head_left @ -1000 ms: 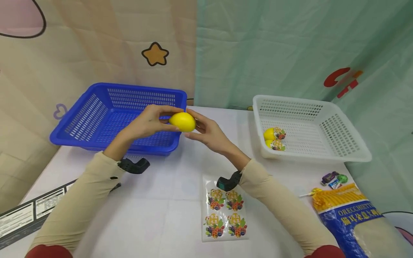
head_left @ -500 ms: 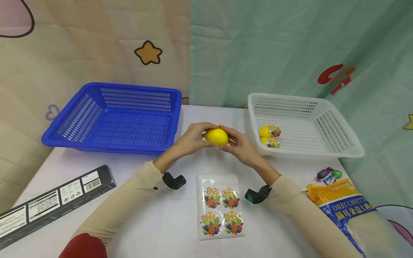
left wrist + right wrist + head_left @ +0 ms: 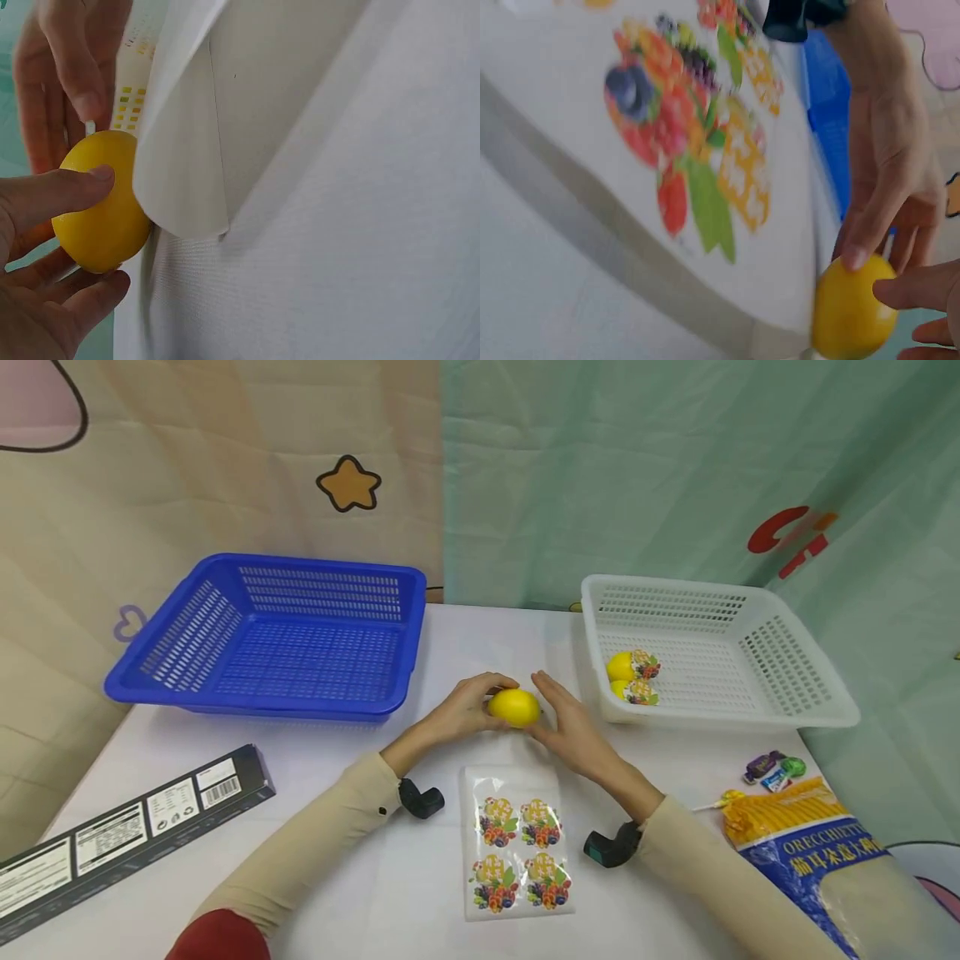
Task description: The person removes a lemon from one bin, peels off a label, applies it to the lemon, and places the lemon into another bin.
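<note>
A yellow lemon (image 3: 514, 707) is just over the white table, beyond a sheet of fruit stickers (image 3: 513, 781). My left hand (image 3: 467, 707) grips the lemon from the left; the left wrist view shows the thumb (image 3: 79, 189) across its side and fingers beneath. On the other side, my right hand (image 3: 576, 739) has its fingers spread and nearly straight, the thumb tip right at the lemon's edge. In the right wrist view the lemon (image 3: 853, 311) lies between the left thumb and the right thumb (image 3: 915, 286). The sticker sheet's edge curls up in the left wrist view.
A blue basket (image 3: 262, 702) stands at back left. In a white basket (image 3: 727, 720) at back right lie two stickered lemons (image 3: 628, 678). A long black box (image 3: 142, 835) is at left; wrapped candies (image 3: 772, 770), a lollipop (image 3: 729, 799) and an orecchiette bag (image 3: 817, 860) are at right.
Both hands have brought the lemon from the blue basket's side rightward, then nearer over the table by the stickers. The right fingers have come off the lemon and spread; the left hand keeps its grip.
</note>
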A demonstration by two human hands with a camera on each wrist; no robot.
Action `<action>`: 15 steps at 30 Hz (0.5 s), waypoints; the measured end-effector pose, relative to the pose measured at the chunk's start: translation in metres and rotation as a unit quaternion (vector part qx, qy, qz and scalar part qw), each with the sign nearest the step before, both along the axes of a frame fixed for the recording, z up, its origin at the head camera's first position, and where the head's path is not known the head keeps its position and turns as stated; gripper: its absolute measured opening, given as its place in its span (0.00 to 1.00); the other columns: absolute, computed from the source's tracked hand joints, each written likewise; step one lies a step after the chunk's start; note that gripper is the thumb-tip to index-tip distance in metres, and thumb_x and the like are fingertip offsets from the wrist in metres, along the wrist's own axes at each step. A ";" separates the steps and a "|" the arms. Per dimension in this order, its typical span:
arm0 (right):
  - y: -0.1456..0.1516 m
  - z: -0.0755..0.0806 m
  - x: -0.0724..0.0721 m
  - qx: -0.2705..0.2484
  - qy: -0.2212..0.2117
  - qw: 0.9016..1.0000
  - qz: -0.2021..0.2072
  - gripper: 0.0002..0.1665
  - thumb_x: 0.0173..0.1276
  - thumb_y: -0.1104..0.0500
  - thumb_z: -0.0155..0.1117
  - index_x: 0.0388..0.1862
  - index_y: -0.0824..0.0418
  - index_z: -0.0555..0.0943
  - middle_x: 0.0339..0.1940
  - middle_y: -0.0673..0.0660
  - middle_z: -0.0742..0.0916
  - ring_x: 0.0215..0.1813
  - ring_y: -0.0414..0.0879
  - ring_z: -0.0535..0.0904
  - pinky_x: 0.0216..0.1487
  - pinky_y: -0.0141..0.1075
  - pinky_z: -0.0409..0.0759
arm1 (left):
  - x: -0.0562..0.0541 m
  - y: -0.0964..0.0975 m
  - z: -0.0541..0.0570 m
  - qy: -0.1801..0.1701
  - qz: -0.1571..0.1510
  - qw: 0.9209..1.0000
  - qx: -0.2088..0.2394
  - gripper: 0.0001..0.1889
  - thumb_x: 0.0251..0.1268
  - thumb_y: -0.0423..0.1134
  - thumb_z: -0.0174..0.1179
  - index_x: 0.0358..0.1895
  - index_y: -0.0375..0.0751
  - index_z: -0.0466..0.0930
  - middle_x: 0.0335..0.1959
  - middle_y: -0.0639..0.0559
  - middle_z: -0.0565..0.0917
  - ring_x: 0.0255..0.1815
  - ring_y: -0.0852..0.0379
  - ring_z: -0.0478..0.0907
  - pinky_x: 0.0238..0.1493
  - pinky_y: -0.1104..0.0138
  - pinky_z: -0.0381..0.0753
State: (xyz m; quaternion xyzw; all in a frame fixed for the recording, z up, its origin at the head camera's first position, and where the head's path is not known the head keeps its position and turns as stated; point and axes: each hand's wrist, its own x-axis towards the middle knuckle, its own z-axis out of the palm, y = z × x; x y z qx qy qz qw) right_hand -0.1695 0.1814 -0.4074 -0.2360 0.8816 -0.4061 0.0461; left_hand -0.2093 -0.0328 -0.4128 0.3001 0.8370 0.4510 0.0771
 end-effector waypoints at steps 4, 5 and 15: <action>0.003 0.016 0.030 0.057 0.029 0.997 0.034 0.35 0.64 0.54 0.72 0.68 0.63 0.73 0.67 0.59 0.75 0.68 0.55 0.70 0.65 0.53 0.71 | 0.001 -0.001 0.003 0.007 -0.005 1.000 -0.017 0.31 0.52 0.29 0.74 0.62 0.33 0.74 0.61 0.41 0.77 0.63 0.44 0.73 0.66 0.57 0.71; 0.004 0.017 0.037 0.075 0.033 0.996 0.045 0.35 0.62 0.51 0.73 0.66 0.61 0.75 0.65 0.57 0.77 0.66 0.54 0.72 0.64 0.52 0.73 | 0.001 -0.001 0.003 0.008 -0.006 1.000 -0.021 0.32 0.51 0.30 0.74 0.62 0.33 0.74 0.61 0.41 0.77 0.63 0.43 0.73 0.67 0.57 0.70; 0.015 -0.004 0.065 0.125 -0.023 0.989 0.074 0.35 0.57 0.50 0.77 0.63 0.55 0.77 0.55 0.48 0.81 0.54 0.44 0.76 0.57 0.44 0.76 | 0.007 -0.004 0.006 0.003 -0.028 0.999 -0.044 0.36 0.50 0.34 0.75 0.65 0.37 0.72 0.65 0.42 0.73 0.68 0.44 0.67 0.71 0.52 0.64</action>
